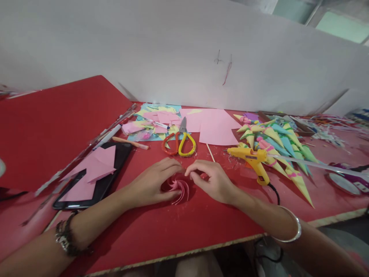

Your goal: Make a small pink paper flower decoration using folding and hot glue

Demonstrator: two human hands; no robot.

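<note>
A swirled pink paper piece [182,189], made of curved layered strips, is held low over the red table by my left hand [161,180], its thumb and fingers closed round the piece's left side. My right hand [211,180] is just to the right, thumb and forefinger brought together near the top of the piece. Whatever lies between those fingertips is too small to make out. Beyond the hands lie scissors [182,139] with one red and one yellow handle. A yellow glue gun [253,158] rests right of my right hand.
Pink cut papers [98,169] lie on a black tablet [122,157] at left. Pink sheets [217,132] and mixed scraps [157,119] are at the back. Yellow, green and blue paper cones [284,142] pile at right. The red table's front edge [173,257] is near.
</note>
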